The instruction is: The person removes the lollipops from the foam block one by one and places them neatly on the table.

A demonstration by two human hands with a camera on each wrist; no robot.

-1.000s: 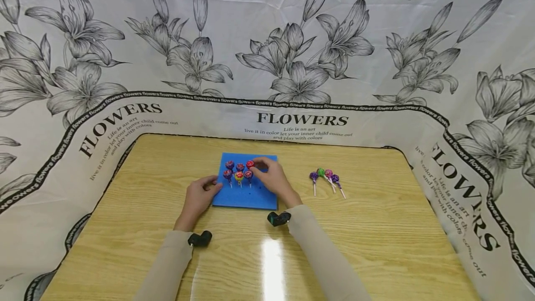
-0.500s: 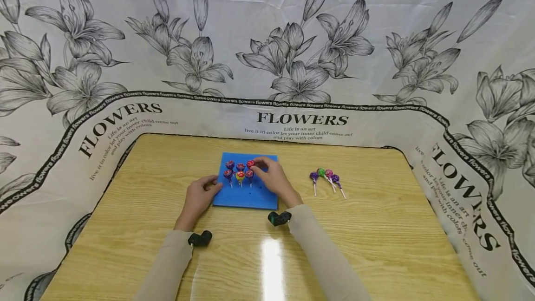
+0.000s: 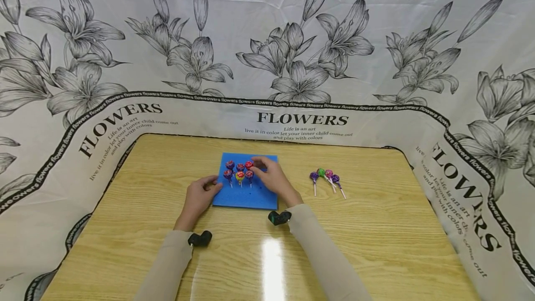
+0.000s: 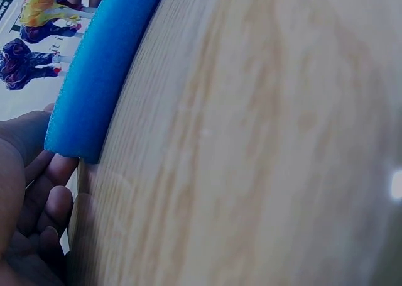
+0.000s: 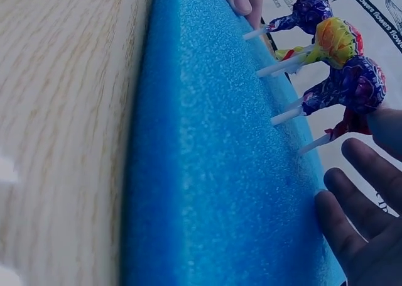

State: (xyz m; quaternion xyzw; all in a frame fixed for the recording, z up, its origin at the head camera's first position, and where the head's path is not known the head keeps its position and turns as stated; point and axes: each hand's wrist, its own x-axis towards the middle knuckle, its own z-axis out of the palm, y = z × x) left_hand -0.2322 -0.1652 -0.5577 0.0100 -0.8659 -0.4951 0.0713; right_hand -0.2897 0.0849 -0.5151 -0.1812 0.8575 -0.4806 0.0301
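A blue foam board [image 3: 234, 197] lies on the table, with lollipops standing in two rows on it. My right hand [image 3: 273, 178] pinches a red lollipop [image 3: 249, 164] by its wrapped head at the right end of the back row. In the right wrist view its stick meets the foam, while the other fingers [image 5: 358, 204] spread beside it. A yellow lollipop [image 3: 239, 176] stands mid front row, between purple-blue ones [image 3: 227, 175]. My left hand [image 3: 200, 196] grips the board's left edge, thumb over the top and fingers curled against the side.
Several loose lollipops [image 3: 329, 173], purple, green and pink, lie bunched on the wooden table [image 3: 376, 226] right of the board. Small holes [image 3: 250, 193] show in the board's front part. A flower-printed cloth [image 3: 301, 120] rises behind the table and along both sides.
The red lollipop under my right hand has shifted very slightly left. My left hand and the board stay in place.
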